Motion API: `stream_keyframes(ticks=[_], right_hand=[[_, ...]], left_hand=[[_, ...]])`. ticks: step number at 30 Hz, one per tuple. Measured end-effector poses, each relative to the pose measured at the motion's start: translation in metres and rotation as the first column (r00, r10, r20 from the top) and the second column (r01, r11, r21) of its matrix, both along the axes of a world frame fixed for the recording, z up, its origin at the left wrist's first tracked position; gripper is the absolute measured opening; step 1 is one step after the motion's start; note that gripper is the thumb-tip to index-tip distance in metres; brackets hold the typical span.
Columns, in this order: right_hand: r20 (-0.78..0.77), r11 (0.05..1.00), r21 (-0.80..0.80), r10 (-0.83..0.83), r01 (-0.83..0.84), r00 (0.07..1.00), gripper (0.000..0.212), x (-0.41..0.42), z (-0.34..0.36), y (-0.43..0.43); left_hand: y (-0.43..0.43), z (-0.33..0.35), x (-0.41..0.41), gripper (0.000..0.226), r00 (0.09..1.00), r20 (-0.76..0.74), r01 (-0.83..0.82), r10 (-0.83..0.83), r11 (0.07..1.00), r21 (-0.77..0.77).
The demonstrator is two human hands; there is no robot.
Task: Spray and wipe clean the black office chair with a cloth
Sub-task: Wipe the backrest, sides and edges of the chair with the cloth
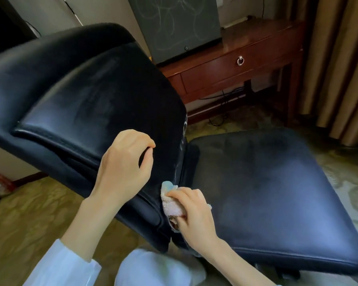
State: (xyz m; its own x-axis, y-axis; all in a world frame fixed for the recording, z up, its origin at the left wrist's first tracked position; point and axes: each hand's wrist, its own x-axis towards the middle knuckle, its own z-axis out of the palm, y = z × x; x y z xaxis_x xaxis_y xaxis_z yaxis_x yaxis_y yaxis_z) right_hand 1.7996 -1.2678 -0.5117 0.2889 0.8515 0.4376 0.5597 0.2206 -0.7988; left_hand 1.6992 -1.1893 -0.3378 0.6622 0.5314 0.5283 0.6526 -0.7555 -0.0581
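Two hands worked the black office chair (170, 112) — right hand (194, 213) gripped the cloth (171, 200) against the crease between backrest (81, 89) and seat (267, 182), crease running up and away from it; left hand (124, 164), loosely curled, empty, rested on the backrest just left.

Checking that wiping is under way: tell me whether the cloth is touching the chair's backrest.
Touching. The head view shows the cloth, gripped by the right hand, pressed against the lower edge of the backrest.
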Motion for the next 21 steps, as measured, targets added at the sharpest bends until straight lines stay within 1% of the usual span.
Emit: stream_keyframes(ticks=[4, 12, 18, 21], right_hand=[[-0.026, 0.999, 0.017, -0.042, 0.043, 0.999, 0.053, -0.007, -0.006, 0.016], [-0.011, 0.996, 0.064, -0.054, 0.055, 0.998, 0.058, -0.012, -0.009, 0.034], [0.001, 0.997, 0.038, -0.068, 0.068, 0.998, 0.06, -0.015, -0.008, 0.038], [0.024, 0.999, -0.005, -0.051, 0.052, 0.998, 0.057, -0.012, -0.003, 0.035]], left_hand=[[0.018, -0.003, 0.0, 0.012, 1.0, -0.025, -0.002, 0.002, 1.0, 0.001], [0.044, -0.002, -0.007, 0.012, 0.999, -0.02, 0.047, -0.047, 0.998, 0.037], [0.053, -0.007, -0.014, 0.011, 0.997, -0.019, 0.072, -0.072, 0.997, 0.011], [0.052, -0.006, -0.016, 0.011, 0.997, 0.003, 0.08, -0.08, 0.997, 0.004]])
